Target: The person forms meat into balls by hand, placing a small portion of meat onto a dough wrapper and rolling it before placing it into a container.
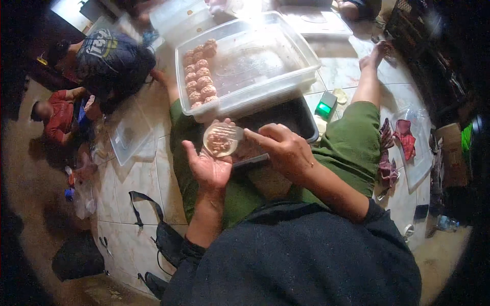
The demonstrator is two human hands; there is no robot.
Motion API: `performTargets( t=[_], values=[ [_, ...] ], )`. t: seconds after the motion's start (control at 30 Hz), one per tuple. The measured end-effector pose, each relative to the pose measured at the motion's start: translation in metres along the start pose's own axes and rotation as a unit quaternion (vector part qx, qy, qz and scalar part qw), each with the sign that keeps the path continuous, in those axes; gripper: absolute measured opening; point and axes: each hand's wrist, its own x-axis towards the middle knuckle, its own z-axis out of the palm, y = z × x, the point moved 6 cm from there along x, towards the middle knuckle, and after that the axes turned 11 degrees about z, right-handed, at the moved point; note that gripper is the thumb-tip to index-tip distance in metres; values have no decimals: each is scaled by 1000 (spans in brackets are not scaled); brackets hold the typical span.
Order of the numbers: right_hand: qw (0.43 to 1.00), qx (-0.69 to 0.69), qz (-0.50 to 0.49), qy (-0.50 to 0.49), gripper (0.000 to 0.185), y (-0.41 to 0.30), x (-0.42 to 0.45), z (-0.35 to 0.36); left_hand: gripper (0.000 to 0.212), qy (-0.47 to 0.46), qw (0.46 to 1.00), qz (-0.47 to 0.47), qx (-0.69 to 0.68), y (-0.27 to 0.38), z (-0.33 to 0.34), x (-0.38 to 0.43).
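Observation:
On the open palm and fingers of my left hand (210, 162) rests a round pale wrapper (209, 143), with pinkish minced filling (221, 142) spread over it. My right hand (285, 147) is just to the right, its fingers gripping the end of a flat, translucent spreading tool (236, 133) that touches the filling. Beyond my hands stands a large clear plastic container (249, 100), holding rows of rounded, meat-filled pieces (204, 81) along its left side. Under its near edge, between my legs, a dark tray (310, 122) is partly hidden by the container and my hands.
A small box with a glowing green face (324, 109) and pale round wrappers (339, 96) lie by my right leg. A clear lid (132, 132) is on the tiles at left. Two people (111, 61), (63, 118) are at left. A black strapped bag (168, 241) lies near my left elbow.

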Motion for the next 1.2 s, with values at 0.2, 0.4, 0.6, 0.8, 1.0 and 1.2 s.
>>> performTargets(
  t=[0.2,0.4,0.6,0.8,1.0,1.2],
  values=[
    [989,12,59,-134,43,28,9,34,58,9,997,10,74,1,-38,11],
    [945,-58,179,-266,27,111,29,80,58,-9,995,81,63,52,-71,22],
    [963,-94,79,-240,18,152,38,158,51,89,973,106,184,63,-95,20],
    [911,-95,105,-388,23,60,65,147,48,108,983,118,93,74,-114,21],
    [947,-53,61,-312,23,62,49,147,42,131,978,122,109,73,-114,23],
    [912,192,196,-304,21,70,37,101,49,118,984,112,77,69,-93,19]
  ],
)
